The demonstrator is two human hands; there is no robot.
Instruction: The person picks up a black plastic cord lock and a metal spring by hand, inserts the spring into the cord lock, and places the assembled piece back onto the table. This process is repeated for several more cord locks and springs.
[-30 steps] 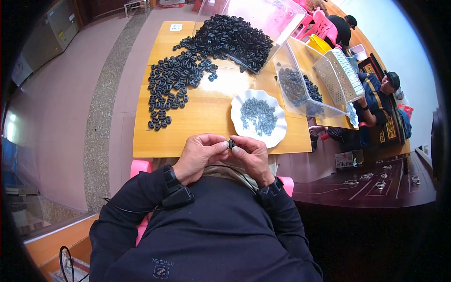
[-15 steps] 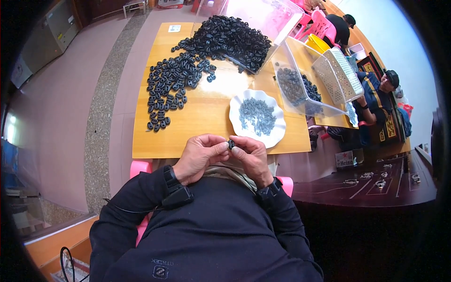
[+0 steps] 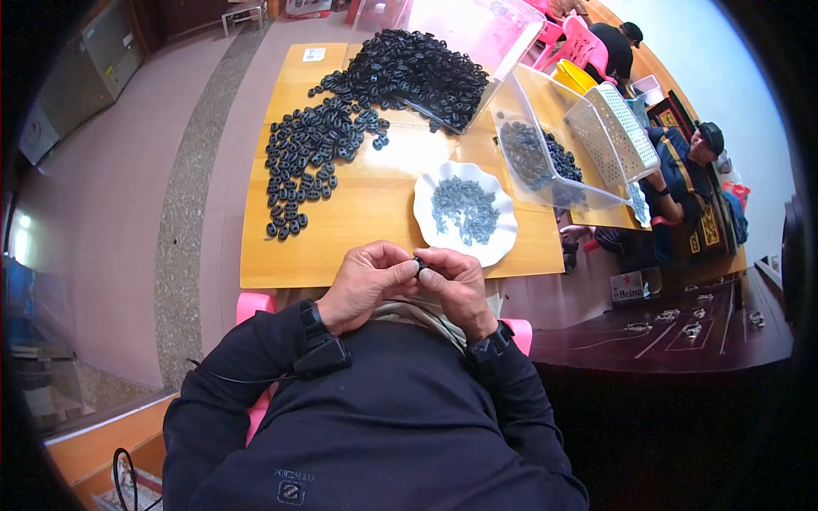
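A small black two-holed plastic piece (image 3: 419, 265) is pinched between the fingertips of my left hand (image 3: 362, 285) and my right hand (image 3: 460, 288), over the near edge of the table. Both hands are closed on it, thumbs toward me, and the fingers hide much of it. Just beyond my right hand is a white wavy-rimmed plate (image 3: 504, 247) with a heap of tiny slim grey pieces (image 3: 464, 209), too small to make out fully. Many loose black two-holed pieces (image 3: 298, 166) lie on the left of the table, trailing from a large black pile (image 3: 417, 72) at the back.
The wooden table (image 3: 366, 247) carries a clear plastic bin (image 3: 532, 192) on its right, with more black pieces inside. A white perforated basket (image 3: 622, 128) stands beyond it. Another person (image 3: 682, 175) sits at the right, near a dark red surface (image 3: 665, 341). Pink chairs (image 3: 584, 47) stand farther back.
Both hands stay nearly in place, still pinching the black piece together, with only slight finger movement. The person at the right has shifted a little.
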